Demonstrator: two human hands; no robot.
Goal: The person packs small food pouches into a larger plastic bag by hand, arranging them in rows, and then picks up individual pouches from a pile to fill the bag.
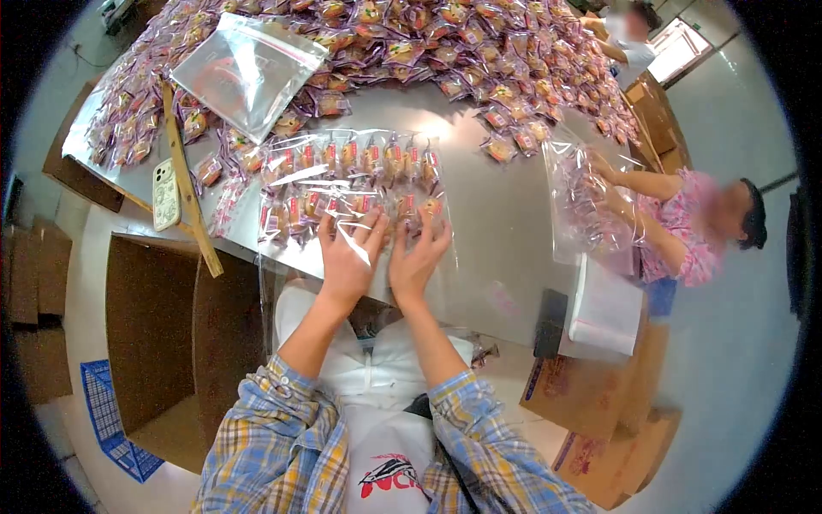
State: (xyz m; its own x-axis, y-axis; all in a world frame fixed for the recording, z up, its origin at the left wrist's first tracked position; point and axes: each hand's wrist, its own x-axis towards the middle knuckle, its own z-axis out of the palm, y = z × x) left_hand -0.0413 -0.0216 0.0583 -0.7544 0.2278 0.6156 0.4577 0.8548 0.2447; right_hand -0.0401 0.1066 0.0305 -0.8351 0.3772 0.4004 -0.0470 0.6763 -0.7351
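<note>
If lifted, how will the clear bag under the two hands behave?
The clear bag will probably sag, since it looks thin. The wrapped snacks inside may slide from their two rows, as nothing visible divides them. Its glare suggests it may be slippery.

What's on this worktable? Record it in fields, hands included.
Left hand: touching the near row of small red-labelled plastic packets
Right hand: beside it, at the same row
Center: large clear plastic bag holding two packet rows
Surface: grey metal tabletop
Far side: heap of purple-edged packets
Over heap, left: flat clear plastic bag, red print
Left edge: pale patterned phone beside tan wooden strip
</note>
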